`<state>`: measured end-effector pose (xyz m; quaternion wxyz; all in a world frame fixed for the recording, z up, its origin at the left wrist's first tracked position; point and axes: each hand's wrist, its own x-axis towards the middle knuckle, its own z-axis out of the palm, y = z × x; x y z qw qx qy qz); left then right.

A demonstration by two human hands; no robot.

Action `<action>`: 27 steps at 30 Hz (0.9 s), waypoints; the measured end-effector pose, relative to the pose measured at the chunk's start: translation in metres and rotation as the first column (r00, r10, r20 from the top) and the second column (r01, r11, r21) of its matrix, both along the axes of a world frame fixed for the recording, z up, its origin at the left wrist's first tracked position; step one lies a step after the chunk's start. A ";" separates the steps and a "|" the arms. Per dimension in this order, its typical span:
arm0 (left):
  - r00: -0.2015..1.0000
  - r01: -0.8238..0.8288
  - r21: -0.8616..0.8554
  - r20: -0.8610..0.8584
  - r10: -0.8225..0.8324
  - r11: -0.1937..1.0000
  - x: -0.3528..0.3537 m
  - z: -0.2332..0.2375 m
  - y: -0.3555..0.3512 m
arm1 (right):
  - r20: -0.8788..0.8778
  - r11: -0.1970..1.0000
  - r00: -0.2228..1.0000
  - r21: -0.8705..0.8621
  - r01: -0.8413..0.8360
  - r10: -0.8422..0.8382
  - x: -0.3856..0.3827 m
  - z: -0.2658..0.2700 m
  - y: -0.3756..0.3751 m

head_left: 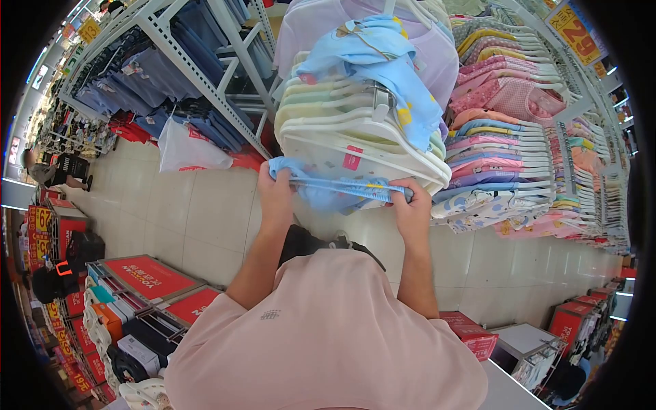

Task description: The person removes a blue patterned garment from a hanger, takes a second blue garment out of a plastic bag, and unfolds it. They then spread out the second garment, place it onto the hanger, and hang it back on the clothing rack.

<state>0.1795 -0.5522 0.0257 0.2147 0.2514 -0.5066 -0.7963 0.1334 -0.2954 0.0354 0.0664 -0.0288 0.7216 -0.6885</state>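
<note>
Light-blue soft cotton garment with small yellow print point(342, 187), held stretched like a band between two hands, in front of the chest and just before a clothes rack. Was gripped at its left end by the left hand point(275, 186), fingers closed around the bunched cloth. Was pinched at its right end by the right hand point(412, 205), also closed, thumb on top of the fabric. Hung in loose folds a little below the stretched edge.

Looked thin, very light and limp, probably a bit elastic. Seemed neither fragile nor slippery, but without any stiffness, so likely to sag wherever not supported. Best taken at the two ends of the stretched edge, as here, where the cloth seemed thicker and gave a firm hold. Taken only in the middle, would probably drop on both sides.

Just behind, touching or nearly touching, could not tell which: thick row of white plastic hangers with pastel green and yellow clothes point(355, 130), topped by a second blue printed piece of clothing point(383, 65). Further right, long rail of pink, purple and striped children's clothes point(519, 130) under a yellow price sign with red numbers point(575, 33). To the left, grey metal shelf with folded dark-blue garments point(171, 65). Below, pale tiled floor point(191, 212).
</note>
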 end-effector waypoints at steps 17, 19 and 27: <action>0.955 0.267 -0.429 0.237 -0.177 0.863 0.007 0.007 -0.014 | -0.178 0.949 0.961 0.196 0.247 -0.213 -0.009 0.015 0.010; 0.935 0.325 -0.456 0.286 -0.209 0.829 0.006 0.000 -0.017 | -0.227 0.942 0.948 0.198 0.270 -0.223 -0.010 0.013 0.010; 0.912 0.262 -0.944 0.174 -0.370 0.201 -0.001 -0.005 0.005 | -0.195 0.989 0.979 0.126 0.075 -0.050 -0.005 0.022 -0.009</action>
